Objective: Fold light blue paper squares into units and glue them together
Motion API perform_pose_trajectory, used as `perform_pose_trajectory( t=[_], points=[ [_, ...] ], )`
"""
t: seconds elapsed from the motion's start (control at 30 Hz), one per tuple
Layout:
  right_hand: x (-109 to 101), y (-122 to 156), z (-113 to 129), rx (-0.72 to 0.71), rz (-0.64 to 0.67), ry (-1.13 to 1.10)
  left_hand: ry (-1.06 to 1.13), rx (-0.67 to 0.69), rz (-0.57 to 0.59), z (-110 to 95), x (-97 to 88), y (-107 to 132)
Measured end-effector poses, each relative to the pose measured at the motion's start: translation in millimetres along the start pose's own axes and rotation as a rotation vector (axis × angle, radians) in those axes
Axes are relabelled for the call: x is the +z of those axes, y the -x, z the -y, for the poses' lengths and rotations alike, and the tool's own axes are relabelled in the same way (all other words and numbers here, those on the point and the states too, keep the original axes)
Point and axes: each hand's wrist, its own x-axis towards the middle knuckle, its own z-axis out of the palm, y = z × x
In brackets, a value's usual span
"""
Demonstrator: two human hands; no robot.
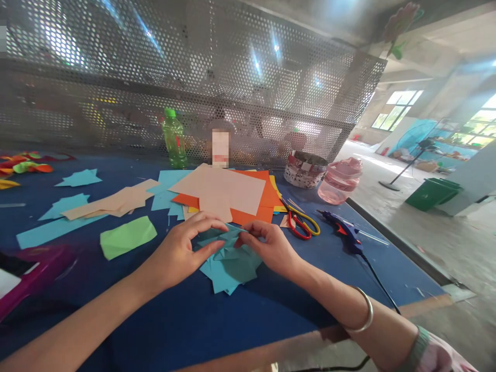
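Note:
Folded light-blue paper (229,238) is between my two hands, over a loose pile of blue paper pieces (228,271). My left hand (194,243) is at its left side, thumb and curled fingertips closed on the edge. From the right, my right hand (269,245) pinches it between thumb and bent fingers. Just behind lie a large pale-pink paper sheet (225,188) and orange paper (250,211). Scissors (300,222) with red and yellow handles rest right of the sheets. Part of the folded paper is hidden by my fingers.
A blue glue gun (343,231) with its cord lies at the right. Behind stand a pink bottle (341,181), a stained tub (305,169) and a green bottle (174,138). Green paper (127,237) and a purple object (34,274) are at the left. A perforated panel (174,67) borders the table.

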Motion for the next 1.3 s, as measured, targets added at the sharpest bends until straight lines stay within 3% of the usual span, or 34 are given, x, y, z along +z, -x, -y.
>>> perform_pose_trajectory(
  t=[0.2,0.37,0.5,0.6,0.7,0.77,0.83,1.0,1.07,1.17,1.3],
  points=[
    [3,3,1,0.026,0.035,-0.231,0.071,-0.141,0.038,-3,-1.8,-2],
    [7,6,1,0.012,0.046,-0.299,0.115,-0.198,0.020,-2,-0.2,-3],
    [6,5,6,-0.055,0.085,-0.157,0.123,-0.182,0.075,0,-1.0,-5],
    [-5,0,15,-0.092,0.077,0.036,0.059,-0.243,0.066,5,-3.9,-5],
    [-29,-4,24,-0.102,0.015,0.311,0.019,-0.266,0.067,11,-7.4,-6],
    [-54,1,25,-0.056,-0.049,0.598,-0.030,-0.238,0.048,14,-9.4,-7],
    [-85,13,21,0.027,-0.112,0.694,-0.057,-0.218,0.040,13,-10.3,-8],
    [-172,56,-13,0.368,-0.404,0.872,-0.066,-0.256,-0.024,6,-9.4,-6],
    [-197,71,-29,0.512,-0.479,0.889,-0.053,-0.231,-0.023,6,-9.3,-5],
    [-215,82,-50,0.656,-0.478,0.830,-0.026,-0.198,0.006,5,-9.9,-6],
    [-215,81,-68,0.763,-0.434,0.687,0.013,-0.258,-0.056,-3,-10.8,-5]
  ],
)
